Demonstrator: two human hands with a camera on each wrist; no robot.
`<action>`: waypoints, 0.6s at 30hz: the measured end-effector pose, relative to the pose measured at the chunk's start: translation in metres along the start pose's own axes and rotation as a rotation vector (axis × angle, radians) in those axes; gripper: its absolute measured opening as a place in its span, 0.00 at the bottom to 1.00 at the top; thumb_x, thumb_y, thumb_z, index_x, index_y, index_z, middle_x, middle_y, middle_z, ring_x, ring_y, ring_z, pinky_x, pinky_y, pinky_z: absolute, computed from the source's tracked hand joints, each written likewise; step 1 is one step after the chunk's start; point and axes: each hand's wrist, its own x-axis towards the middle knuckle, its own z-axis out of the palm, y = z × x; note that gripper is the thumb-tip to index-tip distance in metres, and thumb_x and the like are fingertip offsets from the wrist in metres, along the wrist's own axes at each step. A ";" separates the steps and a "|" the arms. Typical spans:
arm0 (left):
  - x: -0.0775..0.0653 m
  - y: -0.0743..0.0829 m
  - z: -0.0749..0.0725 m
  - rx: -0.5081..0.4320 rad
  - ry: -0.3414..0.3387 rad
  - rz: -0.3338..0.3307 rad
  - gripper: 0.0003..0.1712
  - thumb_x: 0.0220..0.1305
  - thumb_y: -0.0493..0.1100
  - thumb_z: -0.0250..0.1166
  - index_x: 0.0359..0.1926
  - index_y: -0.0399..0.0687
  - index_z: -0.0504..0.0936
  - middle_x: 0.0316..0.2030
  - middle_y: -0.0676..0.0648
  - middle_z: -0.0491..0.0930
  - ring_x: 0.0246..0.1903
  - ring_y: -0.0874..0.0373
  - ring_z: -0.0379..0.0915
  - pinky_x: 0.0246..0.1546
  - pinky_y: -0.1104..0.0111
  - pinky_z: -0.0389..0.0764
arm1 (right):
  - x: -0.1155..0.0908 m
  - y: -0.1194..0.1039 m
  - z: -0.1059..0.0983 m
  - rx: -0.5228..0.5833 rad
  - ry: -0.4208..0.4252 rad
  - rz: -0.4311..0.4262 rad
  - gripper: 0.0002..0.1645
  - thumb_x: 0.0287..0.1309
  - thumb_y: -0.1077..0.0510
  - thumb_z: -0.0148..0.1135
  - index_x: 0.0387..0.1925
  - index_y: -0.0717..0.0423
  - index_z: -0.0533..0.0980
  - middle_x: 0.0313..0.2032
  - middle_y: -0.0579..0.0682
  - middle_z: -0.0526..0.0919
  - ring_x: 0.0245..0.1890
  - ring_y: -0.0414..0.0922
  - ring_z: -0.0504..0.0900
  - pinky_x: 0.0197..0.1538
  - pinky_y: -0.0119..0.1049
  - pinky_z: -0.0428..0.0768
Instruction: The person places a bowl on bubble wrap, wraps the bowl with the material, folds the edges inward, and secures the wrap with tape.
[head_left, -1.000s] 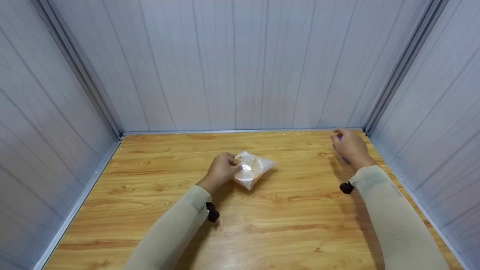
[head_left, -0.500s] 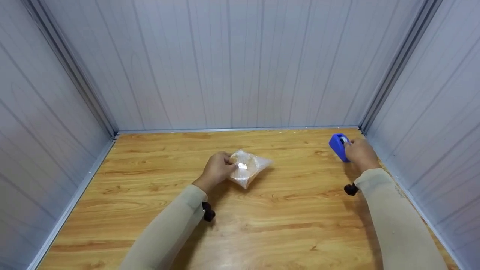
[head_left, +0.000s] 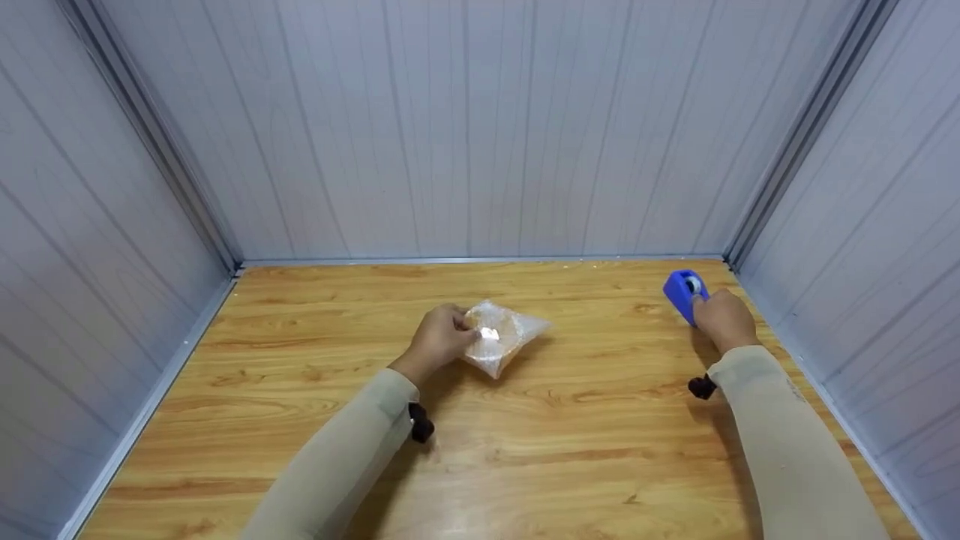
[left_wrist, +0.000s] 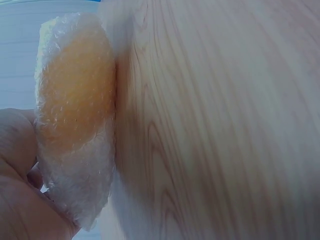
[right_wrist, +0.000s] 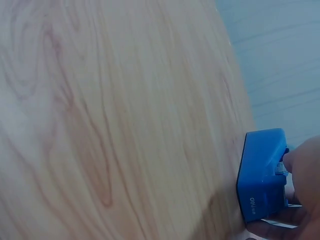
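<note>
My left hand [head_left: 439,341] pinches the left side of a bubble-wrapped bundle [head_left: 506,337] near the middle of the table. Something orange-yellow shows through the clear wrap [left_wrist: 75,90], though its kind stays hidden. In the left wrist view the bundle lies close along the wood surface, the fingers at its outer side. Far to the right, my right hand [head_left: 724,320] grips the near end of a blue tape dispenser [head_left: 680,294]. Its white roll shows beside the thumb. The right wrist view has the dispenser [right_wrist: 262,175] at the table's edge area, thumb on top, fingers curled underneath.
The wood-grain table [head_left: 525,450] is bounded by a pale panelled back wall [head_left: 480,150], a left wall [head_left: 90,247] and a right wall [head_left: 862,300]. The dispenser is close to the back right corner.
My right hand has drawn back toward the near right, from over the dispenser to its near end, so the blue body now shows. The left hand and the bubble-wrapped bundle stay nearly still.
</note>
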 end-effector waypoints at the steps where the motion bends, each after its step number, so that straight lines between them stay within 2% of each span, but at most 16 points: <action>1: 0.000 0.000 0.000 -0.001 0.000 -0.002 0.08 0.70 0.33 0.77 0.31 0.34 0.92 0.66 0.35 0.87 0.71 0.38 0.82 0.65 0.54 0.89 | 0.000 -0.001 0.000 0.002 -0.005 -0.001 0.40 0.90 0.44 0.41 0.61 0.82 0.76 0.54 0.79 0.87 0.49 0.70 0.90 0.52 0.64 0.87; 3: 0.001 -0.001 -0.001 -0.001 -0.003 -0.001 0.10 0.70 0.32 0.77 0.29 0.35 0.91 0.66 0.35 0.87 0.71 0.38 0.82 0.66 0.54 0.89 | 0.000 -0.002 -0.001 0.018 -0.019 0.008 0.39 0.91 0.43 0.40 0.59 0.80 0.78 0.52 0.77 0.87 0.47 0.66 0.90 0.51 0.62 0.87; 6: 0.003 -0.001 -0.001 0.006 0.000 0.001 0.11 0.70 0.33 0.77 0.28 0.36 0.91 0.65 0.35 0.88 0.71 0.38 0.82 0.67 0.53 0.88 | -0.001 -0.006 -0.003 0.065 -0.028 0.043 0.40 0.91 0.42 0.39 0.62 0.78 0.77 0.54 0.75 0.87 0.47 0.62 0.88 0.52 0.58 0.86; 12: 0.003 0.000 0.000 0.012 -0.003 -0.008 0.11 0.70 0.33 0.77 0.28 0.36 0.91 0.65 0.36 0.88 0.70 0.39 0.83 0.68 0.54 0.88 | -0.003 -0.013 -0.005 0.134 0.016 0.091 0.35 0.90 0.48 0.41 0.65 0.78 0.77 0.59 0.78 0.86 0.48 0.60 0.89 0.46 0.49 0.86; 18: 0.004 -0.003 0.002 0.023 -0.007 0.025 0.12 0.70 0.33 0.77 0.27 0.35 0.91 0.64 0.36 0.88 0.70 0.37 0.83 0.70 0.52 0.87 | -0.005 -0.015 -0.005 0.205 -0.044 0.122 0.34 0.90 0.52 0.38 0.69 0.79 0.74 0.63 0.77 0.84 0.52 0.59 0.85 0.52 0.50 0.86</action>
